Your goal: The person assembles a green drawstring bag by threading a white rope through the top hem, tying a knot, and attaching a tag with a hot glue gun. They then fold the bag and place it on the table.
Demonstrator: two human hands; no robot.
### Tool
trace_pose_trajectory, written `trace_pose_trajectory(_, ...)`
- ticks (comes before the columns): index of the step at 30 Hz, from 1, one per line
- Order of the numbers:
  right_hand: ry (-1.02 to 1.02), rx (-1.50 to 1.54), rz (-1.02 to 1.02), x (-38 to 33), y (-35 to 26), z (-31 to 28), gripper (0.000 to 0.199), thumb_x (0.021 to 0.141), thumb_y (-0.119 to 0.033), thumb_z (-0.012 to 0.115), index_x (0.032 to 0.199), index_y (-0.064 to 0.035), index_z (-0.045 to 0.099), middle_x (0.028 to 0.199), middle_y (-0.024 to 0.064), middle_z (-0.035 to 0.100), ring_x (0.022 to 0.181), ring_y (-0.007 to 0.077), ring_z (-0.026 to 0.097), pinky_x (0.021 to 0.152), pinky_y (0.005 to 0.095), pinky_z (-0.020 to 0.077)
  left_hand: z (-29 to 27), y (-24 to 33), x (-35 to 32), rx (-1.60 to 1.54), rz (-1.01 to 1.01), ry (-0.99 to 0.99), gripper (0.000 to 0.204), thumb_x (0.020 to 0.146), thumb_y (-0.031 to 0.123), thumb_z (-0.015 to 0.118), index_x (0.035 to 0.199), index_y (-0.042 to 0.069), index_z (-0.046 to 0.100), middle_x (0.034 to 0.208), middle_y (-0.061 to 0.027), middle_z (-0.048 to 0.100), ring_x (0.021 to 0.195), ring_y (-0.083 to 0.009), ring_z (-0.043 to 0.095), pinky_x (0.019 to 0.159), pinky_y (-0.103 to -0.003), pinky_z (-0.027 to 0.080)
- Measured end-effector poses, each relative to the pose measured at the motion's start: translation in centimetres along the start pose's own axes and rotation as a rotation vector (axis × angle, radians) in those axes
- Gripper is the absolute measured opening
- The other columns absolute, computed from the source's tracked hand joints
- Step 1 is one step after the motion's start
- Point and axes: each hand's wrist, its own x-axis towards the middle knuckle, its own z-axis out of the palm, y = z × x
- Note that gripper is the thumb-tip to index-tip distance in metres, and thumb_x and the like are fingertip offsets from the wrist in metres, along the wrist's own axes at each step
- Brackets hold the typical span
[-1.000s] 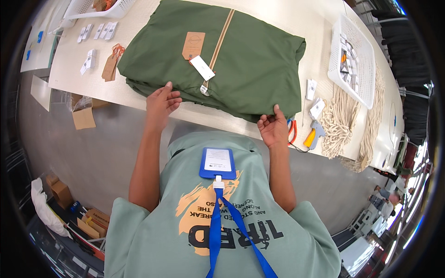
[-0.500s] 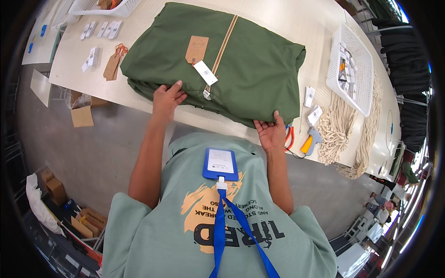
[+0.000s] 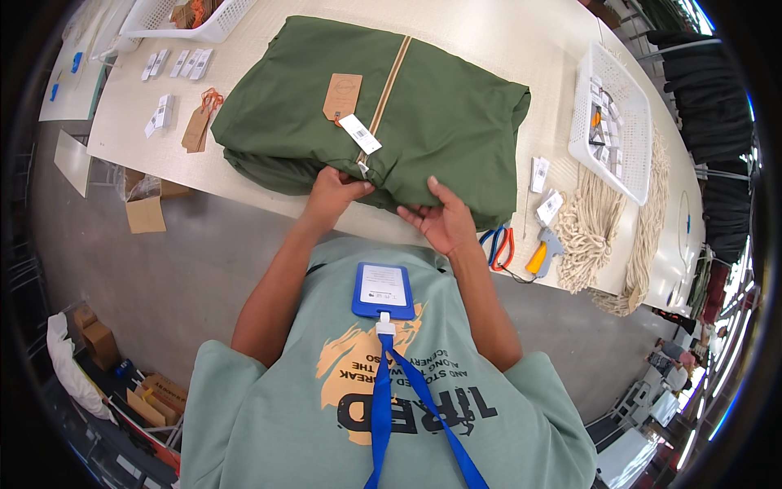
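Observation:
A folded dark green garment (image 3: pixel 285 98) with a tan-edged zipper (image 3: pixel 387 85) lies on the table in front of me. A brown card tag (image 3: pixel 342 96) and a white label (image 3: pixel 360 134) rest on its top. At the near edge, beside the zipper's lower end, my left hand (image 3: pixel 332 200) is closed on the cloth, some fingertips hidden. My right hand (image 3: pixel 446 222) grips the same edge further right, thumb on top and fingers curled at the fold. Close to it lie red-and-blue handled pliers or cutters (image 3: pixel 498 244) and a grey-and-yellow tagging gun (image 3: pixel 546 251).
Left on the table (image 3: pixel 261 213) are brown tags (image 3: pixel 197 129), stacks of white labels (image 3: pixel 163 112) and a white basket (image 3: pixel 208 26). Bundles of cream cord (image 3: pixel 590 236), more labels (image 3: pixel 549 207) and another white basket (image 3: pixel 580 138) stand right. An open carton (image 3: pixel 147 213) sits below the table.
Both hands have come closer together along the garment's near edge, toward the zipper end. The garment has shifted slightly toward me, and more of the red-and-blue handled tool shows.

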Motion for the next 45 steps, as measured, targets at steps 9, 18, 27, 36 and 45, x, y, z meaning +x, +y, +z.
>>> trace_pose_trajectory(9, -0.193, 0.251, -0.139, 0.8, -5.9, 8.0, 0.047, 0.107, -0.033, 0.053, 0.132, 0.0062, 0.047, 0.13, 0.0242, 0.056, 0.12, 0.0413, 0.059, 0.111, 0.0603, 0.0467, 5.8, 0.4, 2.9, 0.194, 0.122, 0.189, 0.046, 0.076, 0.013, 0.087, 0.112, -0.004, 0.064, 0.095, -0.01, 0.073, 0.08, -0.0147, 0.068, 0.07, -0.029, 0.056)
trace_pose_trajectory(18, -0.164, 0.171, -0.223, 0.7, -6.6, 8.2, 0.051, 0.109, -0.037, 0.047, 0.134, 0.0072, 0.046, 0.132, 0.0264, 0.054, 0.12, 0.0434, 0.06, 0.11, 0.0585, 0.0488, 8.4, -0.1, 5.0, -0.168, 0.073, 0.287, 0.019, 0.092, 0.005, 0.063, 0.107, -0.005, 0.063, 0.103, -0.0119, 0.068, 0.086, -0.0249, 0.073, 0.075, -0.035, 0.064)
trace_pose_trajectory(27, -0.194, -0.076, -0.296, 0.8, -8.0, 5.5, 0.05, 0.108, -0.043, 0.048, 0.135, -0.0001, 0.051, 0.124, 0.0178, 0.064, 0.104, 0.0332, 0.069, 0.089, 0.0512, 0.0591, -3.9, 7.9, -10.3, -0.45, 0.273, 0.375, 0.017, 0.1, 0.02, 0.054, 0.107, 0.005, 0.059, 0.095, -0.0047, 0.064, 0.09, -0.0134, 0.065, 0.087, -0.033, 0.055)
trace_pose_trajectory(36, 0.081, -0.132, -0.186, -0.9, -1.2, -1.2, 0.05, 0.105, -0.04, 0.057, 0.136, -0.0019, 0.051, 0.124, 0.0144, 0.065, 0.105, 0.029, 0.067, 0.089, 0.0501, 0.0584, -7.3, 7.3, -17.2, 0.931, -0.234, 0.064, 0.049, 0.081, 0.021, 0.078, 0.122, 0.0, 0.06, 0.093, -0.0185, 0.072, 0.083, -0.029, 0.071, 0.076, -0.041, 0.054)
trace_pose_trajectory(45, 0.311, -0.205, -0.177, -7.1, 8.5, -8.0, 0.021, 0.1, -0.025, 0.056, 0.106, -0.0067, 0.064, 0.094, 0.0065, 0.066, 0.084, 0.0204, 0.068, 0.073, 0.0348, 0.0573, -9.7, -8.3, -19.2, 1.169, -0.306, 0.013, 0.039, 0.077, 0.023, 0.078, 0.107, 0.0, 0.068, 0.083, -0.022, 0.071, 0.082, -0.039, 0.071, 0.076, -0.049, 0.054)
